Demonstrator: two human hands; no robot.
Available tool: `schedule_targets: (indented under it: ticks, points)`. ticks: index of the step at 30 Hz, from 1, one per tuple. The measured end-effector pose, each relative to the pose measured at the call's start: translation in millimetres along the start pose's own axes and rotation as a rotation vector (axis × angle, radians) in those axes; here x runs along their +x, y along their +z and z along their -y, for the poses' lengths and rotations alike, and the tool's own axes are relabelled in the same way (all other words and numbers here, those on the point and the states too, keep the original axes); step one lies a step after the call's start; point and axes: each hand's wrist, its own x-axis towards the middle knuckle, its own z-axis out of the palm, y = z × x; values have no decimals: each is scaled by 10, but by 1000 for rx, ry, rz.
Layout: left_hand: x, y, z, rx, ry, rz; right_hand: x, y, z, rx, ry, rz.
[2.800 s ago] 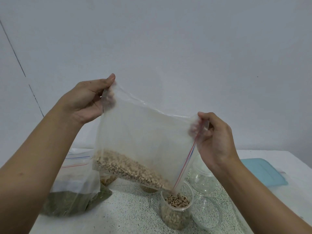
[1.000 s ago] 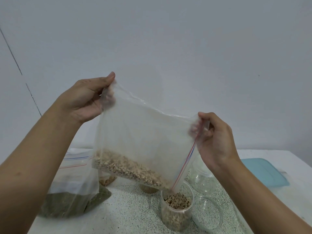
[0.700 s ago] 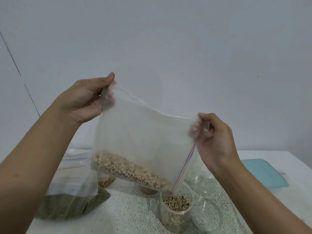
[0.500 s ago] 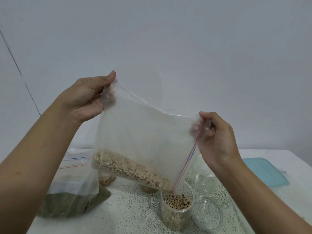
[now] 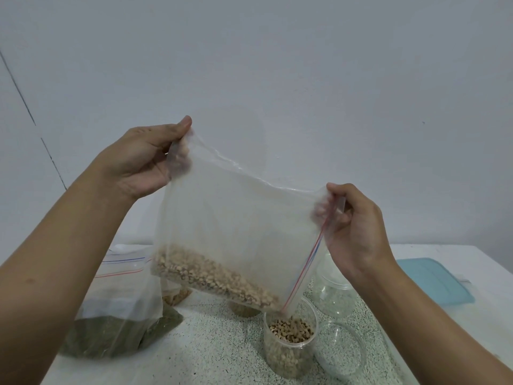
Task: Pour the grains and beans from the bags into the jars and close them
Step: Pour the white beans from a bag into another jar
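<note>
Pouring pale beans (image 5: 213,279) out of a clear zip bag (image 5: 238,218), held in the air above the white table (image 5: 477,262) and turned on its side, lowest corner of the zip mouth just over an open clear jar (image 5: 290,354). Tilted that way, likely to herd the beans down the lower edge toward one narrow outlet instead of spilling across the whole mouth. Jar upright on the speckled mat (image 5: 211,345), filled well up toward the rim with the same beans, a good heap left in the bag; judged close to full, so worth levelling the bag soon to avoid overflow. Left hand (image 5: 138,165) raised high, thumb and fingers pinched on the closed far corner, setting the slope. Right hand (image 5: 358,234) lower, fingers pinched on the upper end of the zip strip, probably to stretch the bag taut and steer the stream. Just right of the filling jar, a clear round container or lid (image 5: 340,354), and behind that an empty clear jar (image 5: 336,298), presumably waiting for another filling. Behind the held bag, partly hidden, a low jar (image 5: 177,297) and another jar (image 5: 244,311), tan contents inside both. To the left, a second zip bag (image 5: 119,320) slumped on the mat, dark green grains inside. Far right, flat on the table, a pale blue lid (image 5: 433,282), well apart from the pouring.
</note>
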Motion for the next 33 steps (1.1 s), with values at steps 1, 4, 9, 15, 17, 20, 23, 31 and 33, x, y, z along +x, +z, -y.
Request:
schedule_targets:
  ticks: [1,4,9,15,17,20,23,31,33]
  points:
    - [-2,6,-5,0,1,-1,3,1,-2,0,-1,2]
    - [0,17,-6,-1,0,4,4,-9,-1,-5,-4,12]
    - [9,13,-1,14,-2,8,10,-11,-4,7,-1,12]
    - [15,17,-8,18,2,9,32,-14,-8,-4,-8,13]
    - [9,21,-2,24,8,10,35,-9,-9,-11,-15,17]
    - [12,28,-3,24,10,5,44,-1,-11,1,-12,18]
    - [26,29,-1,9,11,11,50,1,-12,10,-9,14]
    - [57,27,16,11,13,5,51,-7,-10,4,-15,16]
    - [54,37,11,5,9,7,52,-12,-11,3,-17,12]
